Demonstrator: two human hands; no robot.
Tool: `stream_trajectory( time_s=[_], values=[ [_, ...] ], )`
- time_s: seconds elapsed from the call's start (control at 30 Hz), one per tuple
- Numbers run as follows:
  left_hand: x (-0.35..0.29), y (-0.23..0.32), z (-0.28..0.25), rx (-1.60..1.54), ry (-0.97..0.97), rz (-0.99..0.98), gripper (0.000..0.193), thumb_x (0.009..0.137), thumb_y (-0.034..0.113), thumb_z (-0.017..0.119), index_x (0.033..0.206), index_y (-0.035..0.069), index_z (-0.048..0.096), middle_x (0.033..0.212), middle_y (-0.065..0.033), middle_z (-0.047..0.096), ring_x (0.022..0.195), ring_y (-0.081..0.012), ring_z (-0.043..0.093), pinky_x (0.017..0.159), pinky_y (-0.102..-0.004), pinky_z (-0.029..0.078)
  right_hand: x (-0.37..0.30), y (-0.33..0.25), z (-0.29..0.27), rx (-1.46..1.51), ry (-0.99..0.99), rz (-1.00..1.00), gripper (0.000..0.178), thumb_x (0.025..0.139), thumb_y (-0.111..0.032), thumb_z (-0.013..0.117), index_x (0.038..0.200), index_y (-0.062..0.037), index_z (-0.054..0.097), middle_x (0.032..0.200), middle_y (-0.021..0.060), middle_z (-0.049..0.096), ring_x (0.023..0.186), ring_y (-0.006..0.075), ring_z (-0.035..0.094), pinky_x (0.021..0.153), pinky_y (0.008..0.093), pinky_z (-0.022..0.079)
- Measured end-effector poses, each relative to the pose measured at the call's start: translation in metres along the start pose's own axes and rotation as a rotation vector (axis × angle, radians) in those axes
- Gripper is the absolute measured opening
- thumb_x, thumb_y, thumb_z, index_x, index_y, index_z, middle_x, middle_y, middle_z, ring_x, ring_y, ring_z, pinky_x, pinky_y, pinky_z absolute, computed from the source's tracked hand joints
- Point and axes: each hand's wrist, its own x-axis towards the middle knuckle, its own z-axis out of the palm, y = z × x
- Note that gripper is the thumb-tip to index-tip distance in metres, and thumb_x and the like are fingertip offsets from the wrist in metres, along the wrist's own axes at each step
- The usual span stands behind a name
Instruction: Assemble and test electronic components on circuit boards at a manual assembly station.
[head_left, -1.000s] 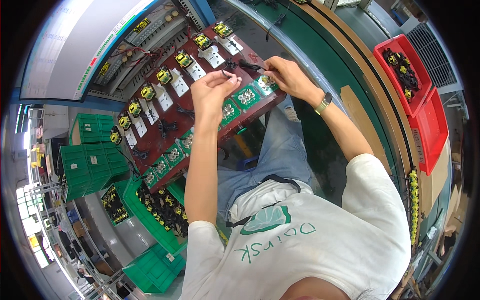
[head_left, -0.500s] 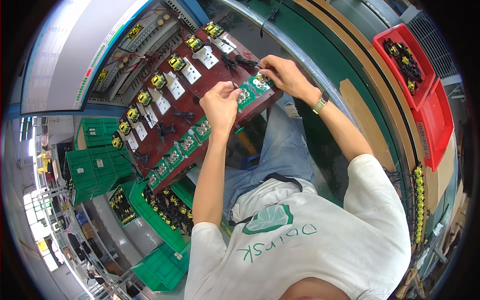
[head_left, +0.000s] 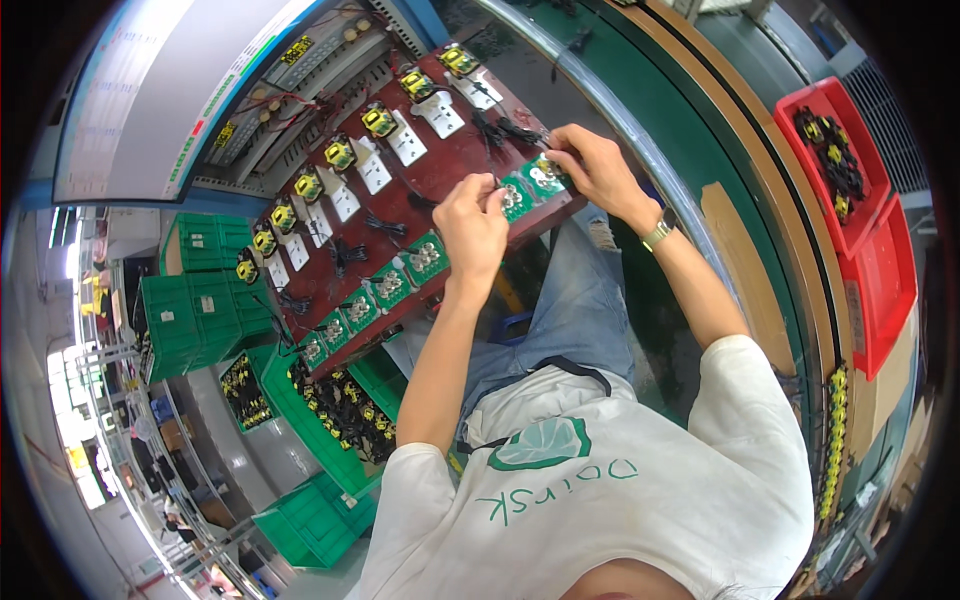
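Above the near edge of the dark red bench fixture point(head_left: 425, 178), my left hand point(head_left: 472, 232) is closed in a pinch beside a green circuit board point(head_left: 513, 199) with round metal contacts. What its fingertips hold is hidden. At the fixture's right end my right hand point(head_left: 600, 172) is closed over another green circuit board point(head_left: 541, 175), its thumb and fingers pinching the end of a black cable point(head_left: 520, 133). More such boards line the near edge, among them one green board point(head_left: 425, 257). Yellow-wrapped transformers point(head_left: 379, 121) stand along the far side beside white socket plates point(head_left: 406, 139).
A large monitor point(head_left: 130, 90) stands at the far left. Green crates point(head_left: 195, 320) are stacked left of the fixture. A green bin point(head_left: 300, 425) holds several transformers with black leads. On the right, red trays point(head_left: 880, 290) lie beyond a curved rail point(head_left: 640, 135).
The whole view has shifted, so the fixture and both hands appear farther right. Both hands keep their pinches at the same boards.
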Motion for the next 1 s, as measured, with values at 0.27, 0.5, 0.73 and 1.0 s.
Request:
stream_trajectory(
  time_s=[0.27,0.5,0.73,1.0],
  values=[
    [-0.014,0.008,0.005,0.186,0.087,0.048,0.021,0.080,-0.008,0.074,0.100,-0.002,0.070,0.093,-0.0167,0.076,0.076,-0.0388,0.071,0.072,-0.0472,0.055,-0.013,-0.005,0.014,-0.003,0.061,0.031,0.010,0.101,-0.001,0.067,0.111,-0.0009,0.067,0.091,0.0053,0.066,0.073,0.0167,0.058,0.070,0.0297,0.050],
    [-0.057,0.030,-0.012,0.100,0.183,0.054,0.032,0.085,-0.005,0.077,0.116,-0.003,0.073,0.110,-0.0174,0.077,0.088,-0.0385,0.072,0.080,-0.0439,0.058,-0.023,-0.017,0.015,-0.006,0.016,0.091,0.013,0.104,-0.004,0.067,0.116,0.0000,0.068,0.098,0.0046,0.069,0.078,0.0158,0.060,0.075,0.0294,0.053],
    [-0.203,0.004,-0.111,0.059,0.135,-0.253,0.018,0.091,0.000,0.078,0.109,0.001,0.079,0.102,-0.0095,0.080,0.079,-0.0229,0.073,0.075,-0.0316,0.059,-0.099,-0.050,0.050,-0.063,0.407,0.233,0.015,0.106,-0.009,0.066,0.118,-0.0004,0.071,0.100,0.0048,0.072,0.080,0.0155,0.062,0.077,0.0302,0.054],
    [-0.312,-0.064,-0.196,0.182,0.136,-0.602,0.013,0.096,0.004,0.075,0.107,-0.004,0.077,0.094,-0.0124,0.079,0.076,-0.0197,0.072,0.073,-0.0292,0.059,-0.118,-0.092,0.122,0.034,-0.279,0.293,0.014,0.102,-0.010,0.071,0.107,0.0016,0.077,0.092,0.0093,0.075,0.071,0.0196,0.064,0.066,0.0319,0.050]
  ],
)
